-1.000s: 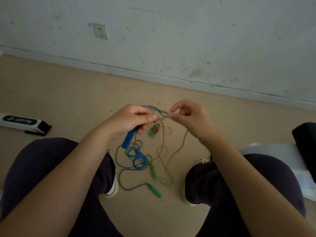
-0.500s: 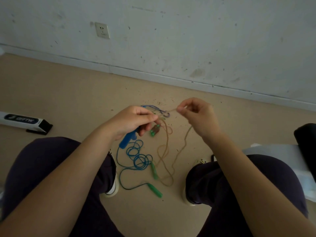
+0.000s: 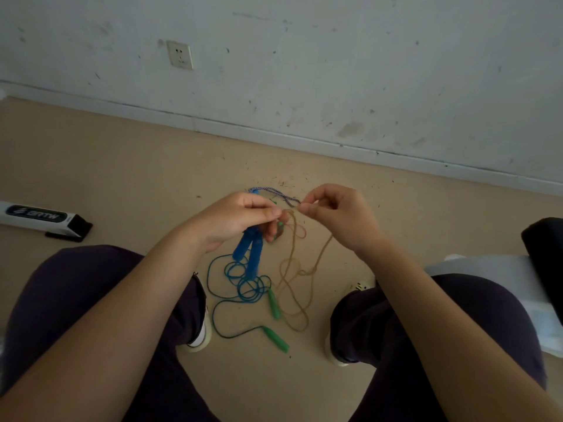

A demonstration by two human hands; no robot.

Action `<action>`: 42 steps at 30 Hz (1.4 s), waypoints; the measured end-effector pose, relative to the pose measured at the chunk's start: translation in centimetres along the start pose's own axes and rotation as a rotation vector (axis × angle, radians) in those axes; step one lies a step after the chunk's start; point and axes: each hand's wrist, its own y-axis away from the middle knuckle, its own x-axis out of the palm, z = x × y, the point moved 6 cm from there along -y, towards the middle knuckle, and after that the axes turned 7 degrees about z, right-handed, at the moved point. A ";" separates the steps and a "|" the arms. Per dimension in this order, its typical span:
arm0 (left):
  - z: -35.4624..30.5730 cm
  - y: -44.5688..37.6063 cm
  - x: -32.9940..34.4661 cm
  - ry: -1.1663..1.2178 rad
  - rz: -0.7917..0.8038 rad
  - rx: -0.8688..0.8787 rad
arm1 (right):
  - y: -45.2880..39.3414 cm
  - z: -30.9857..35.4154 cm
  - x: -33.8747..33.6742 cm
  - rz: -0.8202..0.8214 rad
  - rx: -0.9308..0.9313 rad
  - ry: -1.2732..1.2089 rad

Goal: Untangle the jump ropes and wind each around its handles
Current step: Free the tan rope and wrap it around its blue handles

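Observation:
My left hand (image 3: pixel 240 217) grips two blue handles (image 3: pixel 248 254) that hang below it, along with part of the tangle. The blue rope (image 3: pixel 243 284) coils down onto the floor between my knees. A blue-and-white braided cord (image 3: pixel 274 193) arcs from the left hand to my right hand (image 3: pixel 335 214), which pinches a strand at its fingertips. A tan rope (image 3: pixel 292 287) droops from both hands in long loops onto the floor. Two green handles (image 3: pixel 275 339) lie on the floor, joined by a dark cord (image 3: pixel 219 318).
A white and black box (image 3: pixel 42 217) lies on the floor at left. The wall, with a socket (image 3: pixel 180 54), stands close ahead. White sheets (image 3: pixel 499 269) and a dark object (image 3: pixel 545 251) sit at right. My knees flank the ropes.
My right hand moved back in towards the left hand after pulling away. Both blue handles now hang together from my left hand; one lay on the floor a second ago.

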 end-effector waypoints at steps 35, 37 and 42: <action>0.7 0.4 0.5 -0.075 0.092 -0.104 | 0.3 0.3 1.3 0.245 -0.009 -0.227; 0.7 0.2 0.9 -0.089 0.113 -0.105 | 0.1 0.2 1.6 0.228 -0.033 -0.199; 0.8 0.2 0.4 -0.133 0.127 -0.125 | -0.3 -0.2 0.7 0.149 -0.033 -0.122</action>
